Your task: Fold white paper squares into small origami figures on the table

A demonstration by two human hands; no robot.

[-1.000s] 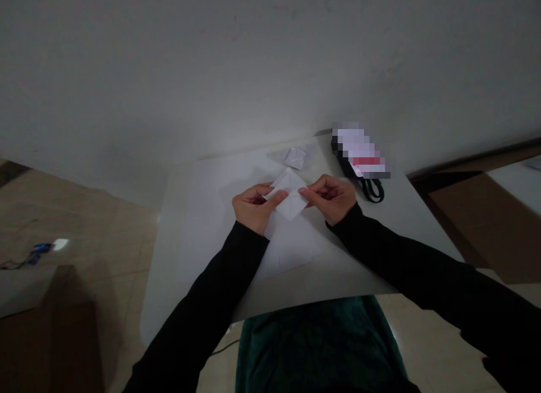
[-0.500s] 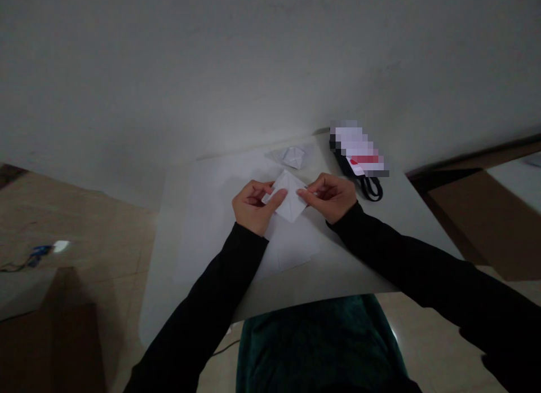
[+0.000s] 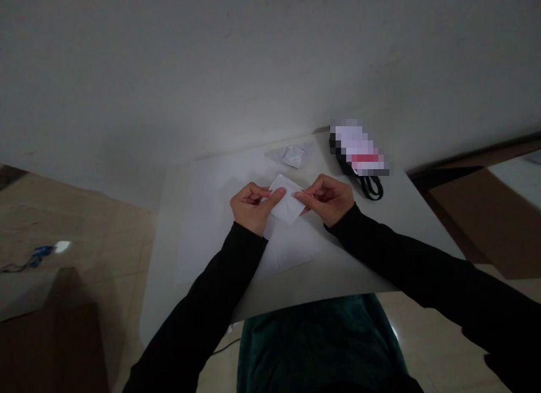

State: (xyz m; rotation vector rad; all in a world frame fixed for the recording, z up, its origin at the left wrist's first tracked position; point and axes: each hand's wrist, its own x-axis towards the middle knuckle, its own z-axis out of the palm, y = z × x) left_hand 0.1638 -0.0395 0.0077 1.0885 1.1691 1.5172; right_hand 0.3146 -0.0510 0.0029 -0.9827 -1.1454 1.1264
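Note:
A small folded white paper point(image 3: 286, 204) is held between both hands just above the white table point(image 3: 380, 235). My left hand point(image 3: 250, 207) pinches its left corner with thumb over curled fingers. My right hand point(image 3: 327, 198) pinches its right corner, fingers closed. The paper shows creases and a point toward me. Flat white sheets point(image 3: 291, 249) lie on the table under the hands.
A crumpled or folded paper piece point(image 3: 291, 154) lies at the table's far edge by the wall. A black item with a strap and a blurred label point(image 3: 359, 156) sits at the far right. Tiled floor lies on both sides; a blue object point(image 3: 36, 252) lies on the floor at left.
The hands have drawn slightly closer together on the folded paper, and its top flap has come down a little. Nothing else has moved.

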